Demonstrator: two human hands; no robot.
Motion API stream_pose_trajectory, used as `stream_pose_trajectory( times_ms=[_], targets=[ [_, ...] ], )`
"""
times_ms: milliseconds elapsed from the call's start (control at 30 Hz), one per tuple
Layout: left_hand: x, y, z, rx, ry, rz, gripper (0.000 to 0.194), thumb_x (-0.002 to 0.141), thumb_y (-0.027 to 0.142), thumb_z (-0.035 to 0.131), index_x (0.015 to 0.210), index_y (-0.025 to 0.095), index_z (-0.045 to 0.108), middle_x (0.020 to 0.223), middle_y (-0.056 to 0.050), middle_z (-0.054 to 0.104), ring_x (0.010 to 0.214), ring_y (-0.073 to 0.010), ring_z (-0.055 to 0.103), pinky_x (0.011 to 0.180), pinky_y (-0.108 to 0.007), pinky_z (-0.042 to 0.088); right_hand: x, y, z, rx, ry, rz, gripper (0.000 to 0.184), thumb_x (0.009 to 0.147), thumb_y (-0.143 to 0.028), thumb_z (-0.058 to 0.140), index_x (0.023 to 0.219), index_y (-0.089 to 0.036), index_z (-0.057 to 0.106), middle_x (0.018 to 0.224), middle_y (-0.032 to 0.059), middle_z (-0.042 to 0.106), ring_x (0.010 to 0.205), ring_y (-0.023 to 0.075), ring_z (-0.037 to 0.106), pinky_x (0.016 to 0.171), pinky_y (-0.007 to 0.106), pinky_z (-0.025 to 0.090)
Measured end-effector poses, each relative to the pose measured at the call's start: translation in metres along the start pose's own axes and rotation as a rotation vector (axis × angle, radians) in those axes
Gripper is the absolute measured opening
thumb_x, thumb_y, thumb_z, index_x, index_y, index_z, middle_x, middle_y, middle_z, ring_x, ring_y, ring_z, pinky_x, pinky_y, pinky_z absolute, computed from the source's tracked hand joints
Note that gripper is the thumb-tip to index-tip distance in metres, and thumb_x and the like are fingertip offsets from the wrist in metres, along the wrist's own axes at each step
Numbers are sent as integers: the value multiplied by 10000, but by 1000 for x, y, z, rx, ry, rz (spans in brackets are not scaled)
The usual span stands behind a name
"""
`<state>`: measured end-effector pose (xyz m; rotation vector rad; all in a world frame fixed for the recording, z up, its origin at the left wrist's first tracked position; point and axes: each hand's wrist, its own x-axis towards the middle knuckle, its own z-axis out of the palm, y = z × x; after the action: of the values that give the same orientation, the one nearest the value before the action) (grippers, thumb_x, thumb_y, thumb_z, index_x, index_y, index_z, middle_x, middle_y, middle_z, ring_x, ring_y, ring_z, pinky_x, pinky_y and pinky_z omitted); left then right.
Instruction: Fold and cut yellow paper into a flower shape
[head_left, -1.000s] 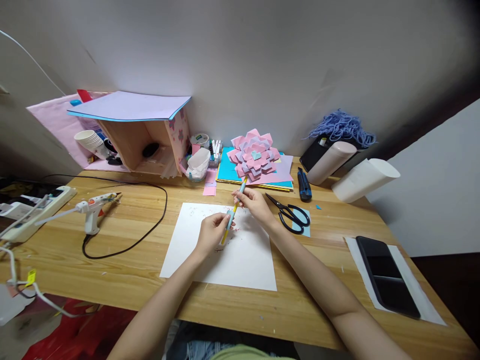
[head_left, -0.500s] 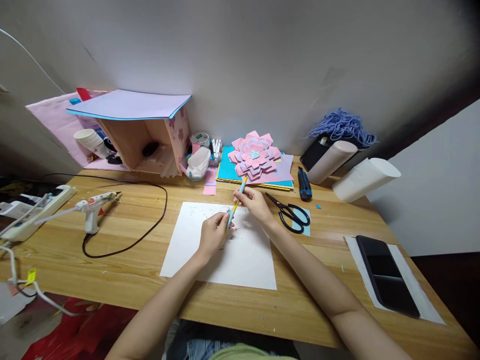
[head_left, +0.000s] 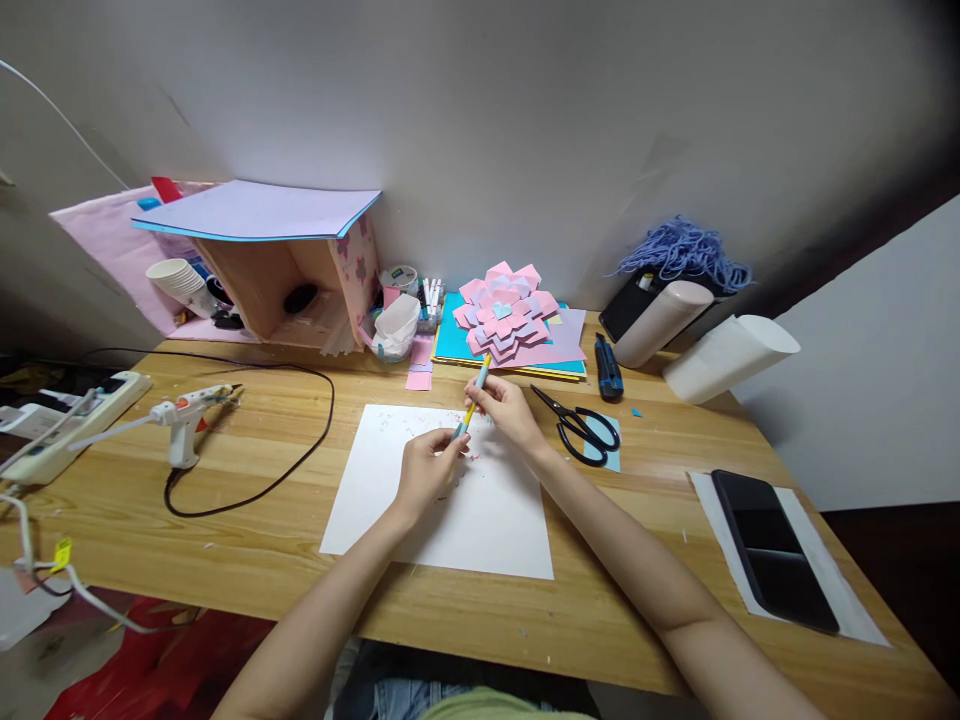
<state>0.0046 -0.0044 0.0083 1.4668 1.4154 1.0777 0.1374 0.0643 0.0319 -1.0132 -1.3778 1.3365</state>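
Observation:
A layered pink and lilac paper flower [head_left: 517, 335] with a pale blue centre faces me beyond my hands. From its lower edge a thin yellow stem [head_left: 470, 410], with light blue paper around parts of it, slants down toward me. My right hand [head_left: 504, 408] pinches the stem's upper part, at the blue paper below the flower. Lower down, my left hand [head_left: 429, 465] is closed on the stem at another blue piece and hides its bottom end. Both hands are over a white sheet [head_left: 480, 540] with small red and dark marks.
Scissors [head_left: 589, 440] lie right of my hands, near a blue utility knife [head_left: 607, 370]. A glue gun [head_left: 187, 420] with a looping black cord stands left. An open box [head_left: 360, 270], coloured paper [head_left: 454, 330], paper roll [head_left: 727, 360] and phone [head_left: 772, 550] are around.
The flower has turned slightly and shifted a little left with its stem. My left fingers have moved over the lower blue piece, and the stem's yellow bottom end is now hidden.

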Motion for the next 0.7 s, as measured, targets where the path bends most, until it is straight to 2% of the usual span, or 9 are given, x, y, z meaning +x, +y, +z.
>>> stream_pose_trajectory(
  times_ms=[233,400,600,700],
  targets=[
    [-4,3,-1,177,23,131,300,838,345,432,719,187,658,673,-20,661,641,-148,592,639,-242,418,-4,-4,3,-31,31,-4,301,710,-451,585,763,-157,546,643,4,539,565,111,470,505,231,357],
    [-4,6,-3,219,1,155,302,859,322,399,750,185,645,672,-14,640,641,-136,576,638,-236,406,-4,-2,3,-5,31,-34,255,741,-418,569,754,-166,542,647,2,560,549,102,451,531,235,371],
    [-4,8,-4,256,-3,163,307,876,303,354,753,183,609,688,-12,629,659,-134,573,647,-232,400,-2,-1,2,20,-14,-19,249,750,-407,565,803,-165,579,708,29,609,602,119,504,572,249,408],
    [-4,8,-6,257,13,154,306,882,294,333,772,186,597,705,-11,627,676,-135,572,652,-235,400,-3,0,2,15,-92,16,261,729,-385,596,866,-162,593,762,33,611,645,124,531,596,251,421]
  ],
)
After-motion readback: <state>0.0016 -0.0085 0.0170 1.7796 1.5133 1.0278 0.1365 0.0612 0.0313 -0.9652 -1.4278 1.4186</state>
